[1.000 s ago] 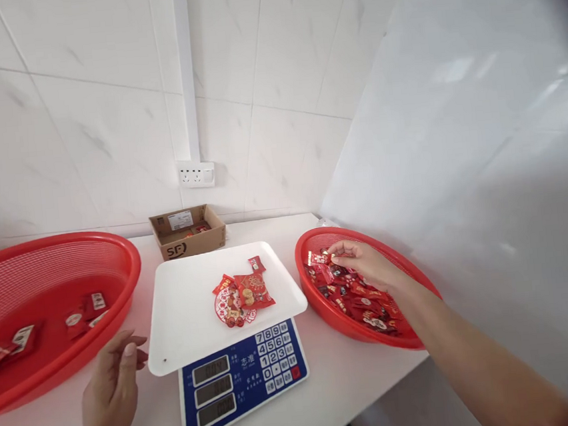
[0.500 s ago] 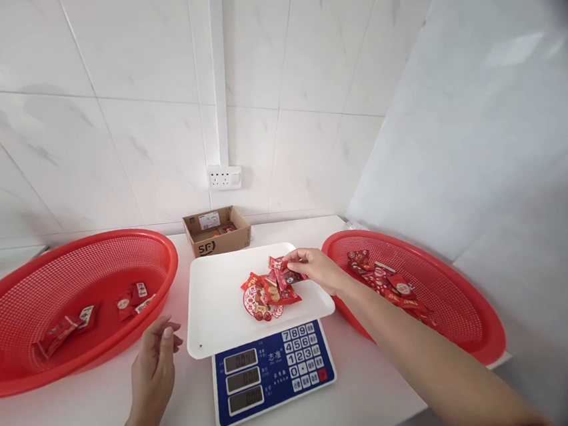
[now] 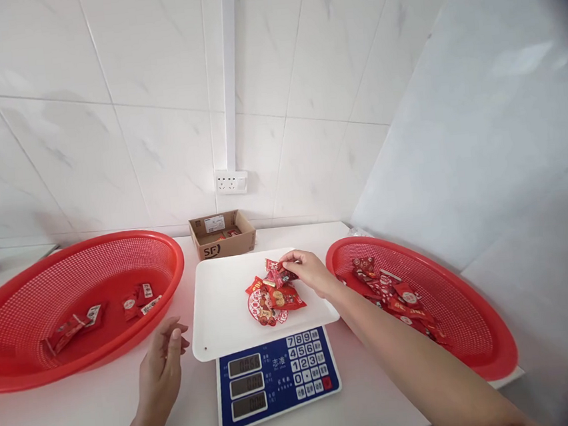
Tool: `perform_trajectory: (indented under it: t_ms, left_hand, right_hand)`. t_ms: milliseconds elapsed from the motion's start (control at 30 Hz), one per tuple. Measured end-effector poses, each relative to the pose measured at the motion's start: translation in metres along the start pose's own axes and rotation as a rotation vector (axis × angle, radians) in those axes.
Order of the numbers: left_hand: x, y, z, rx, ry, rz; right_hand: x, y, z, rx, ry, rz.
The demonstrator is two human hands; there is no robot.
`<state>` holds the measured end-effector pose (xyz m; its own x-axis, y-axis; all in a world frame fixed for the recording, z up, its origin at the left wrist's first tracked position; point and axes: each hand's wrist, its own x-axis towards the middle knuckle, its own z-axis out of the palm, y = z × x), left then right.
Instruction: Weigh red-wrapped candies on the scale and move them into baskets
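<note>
My right hand (image 3: 306, 269) pinches a small red snack packet (image 3: 271, 265) at the upper edge of a pile on the white scale tray (image 3: 216, 293). Several red packets (image 3: 288, 297) lie heaped there, with a round red-and-white printed piece (image 3: 262, 309) beside them. Below the tray sits the blue keypad and display panel of the scale (image 3: 280, 381). Nothing is in my left hand (image 3: 162, 362), which hovers left of the scale near the left basket, its fingers loosely bent and the thumb apart.
On the left stands a red perforated basket (image 3: 101, 354) with a few red packets (image 3: 139, 300) inside. Another red basket (image 3: 493, 353), holding several packets (image 3: 397, 296), is at the right. A small cardboard box (image 3: 224, 245) sits behind the tray, against the tiled wall.
My right hand has shifted slightly, still pinching the packet over the pile. The scale's top reading has changed. The whole view has moved a little; my left hand stays much the same.
</note>
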<state>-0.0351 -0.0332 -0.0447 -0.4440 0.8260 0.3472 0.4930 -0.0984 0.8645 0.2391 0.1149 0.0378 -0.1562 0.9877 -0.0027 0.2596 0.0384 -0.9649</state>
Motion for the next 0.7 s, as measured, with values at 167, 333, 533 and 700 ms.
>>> perform_trajectory:
  t_ms: [167,333,533,700]
  left_hand:
    - [0.0,0.0,0.0,-0.017,0.012,-0.004]
    - [0.0,-0.001,-0.001,-0.016,0.002,0.002]
    - [0.0,-0.003,-0.002,0.009,-0.012,0.001]
    - [0.0,0.0,-0.002,0.001,0.005,-0.004]
  right_hand:
    - [0.002,-0.001,0.011,-0.009,-0.007,-0.041]
    - [0.003,0.0,0.015,-0.028,-0.001,-0.068]
    - [0.004,0.004,0.014,-0.048,0.025,-0.105]
    - [0.007,0.002,0.01,-0.027,0.068,-0.163]
